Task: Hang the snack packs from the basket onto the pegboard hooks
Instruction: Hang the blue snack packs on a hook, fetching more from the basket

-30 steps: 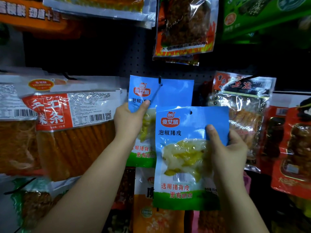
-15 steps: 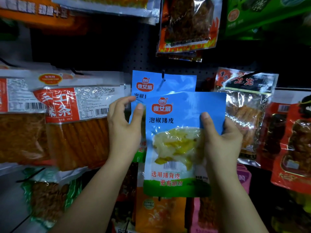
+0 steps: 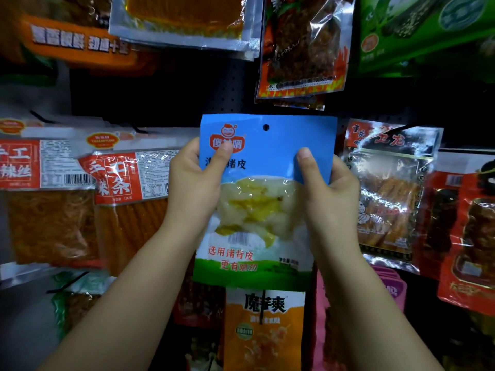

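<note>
A blue snack pack with a clear window of pale yellow food is held upright against the black pegboard. My left hand grips its left edge, thumb on the red logo. My right hand grips its right edge, thumb on the blue front. The pack's hang hole sits near the top middle. The identical pack that hangs behind it and its hook are hidden. The basket is out of view.
Hanging packs crowd the board: red-labelled orange strips to the left, a clear-and-black pack and red packs to the right, a flame-printed pack above, an orange pack below. Bare pegboard shows upper left of the blue pack.
The blue pack has risen and shifted left, now covering the one on the hook. My left hand left the hung pack and took hold of this pack's left edge.
</note>
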`<state>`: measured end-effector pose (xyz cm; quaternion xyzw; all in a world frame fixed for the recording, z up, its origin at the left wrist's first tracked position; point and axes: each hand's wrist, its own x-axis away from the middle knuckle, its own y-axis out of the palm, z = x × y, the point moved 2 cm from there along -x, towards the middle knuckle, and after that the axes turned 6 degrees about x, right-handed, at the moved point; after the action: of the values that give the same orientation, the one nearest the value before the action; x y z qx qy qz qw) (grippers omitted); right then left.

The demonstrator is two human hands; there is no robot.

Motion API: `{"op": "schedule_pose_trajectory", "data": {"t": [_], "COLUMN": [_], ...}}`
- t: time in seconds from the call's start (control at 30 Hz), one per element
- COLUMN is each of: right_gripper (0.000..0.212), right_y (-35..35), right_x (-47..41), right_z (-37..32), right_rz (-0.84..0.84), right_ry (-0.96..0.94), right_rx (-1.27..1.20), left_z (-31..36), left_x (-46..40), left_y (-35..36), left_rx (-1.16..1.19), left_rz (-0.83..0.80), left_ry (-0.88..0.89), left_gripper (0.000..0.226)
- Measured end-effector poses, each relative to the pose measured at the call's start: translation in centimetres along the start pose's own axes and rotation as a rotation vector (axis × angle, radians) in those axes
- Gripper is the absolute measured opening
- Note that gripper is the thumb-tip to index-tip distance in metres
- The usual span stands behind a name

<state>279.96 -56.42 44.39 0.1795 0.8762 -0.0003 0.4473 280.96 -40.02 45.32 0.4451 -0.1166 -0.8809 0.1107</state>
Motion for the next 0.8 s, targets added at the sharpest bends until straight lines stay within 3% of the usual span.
{"op": "schedule_pose_trajectory", "data": {"t": [0.43,0.8], "right_gripper": [0.019,0.042], "right_y": [0.4,0.8], "right_x": [-1.5,-4.1], "right_z": [1.8,4.8], "right_rz": [-0.033,0.128], "right_ry": [0.224,-0.015], "right_rx": [0.095,0.610], "left_z": [-2.4,-5.1], "left_x": [-1.5,-3.7], "left_y": [0.3,1.0], "left_rx": [-0.076,-0.384], "left_rz": [0.020,0.019], "left_ry": [-0.087,0.004], "left_gripper": [0.005,0.018]}}
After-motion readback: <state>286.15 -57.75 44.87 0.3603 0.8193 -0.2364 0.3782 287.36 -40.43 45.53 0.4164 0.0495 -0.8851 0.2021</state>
